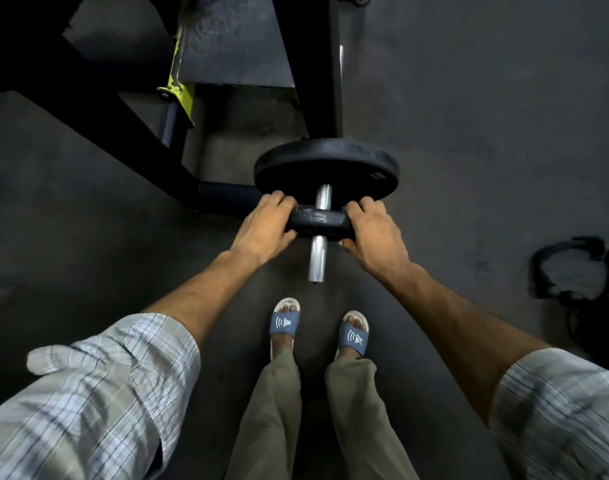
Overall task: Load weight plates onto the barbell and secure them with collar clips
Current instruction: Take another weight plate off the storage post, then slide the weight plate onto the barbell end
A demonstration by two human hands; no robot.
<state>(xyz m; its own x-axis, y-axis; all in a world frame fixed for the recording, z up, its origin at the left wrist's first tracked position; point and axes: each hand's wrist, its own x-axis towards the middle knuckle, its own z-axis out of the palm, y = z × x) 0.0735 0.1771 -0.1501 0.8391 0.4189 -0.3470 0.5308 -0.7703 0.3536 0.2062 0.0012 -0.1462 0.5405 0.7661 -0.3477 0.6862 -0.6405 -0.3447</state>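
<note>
A small plate [317,221] sat on the bar [318,252], nearer than the large plate [325,168], with the left hand [261,226] and right hand [375,233] on its sides.

small plate [318,221] rim ends hidden (under both hands) | rack [88,84] cropped top

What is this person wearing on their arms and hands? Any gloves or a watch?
No gloves, watch or rings show: the left hand and right hand are bare, as are both forearms. Each arm wears a light shirt sleeve with a thin dark check pattern, the left sleeve rolled up near the elbow, and the right sleeve likewise.
</note>
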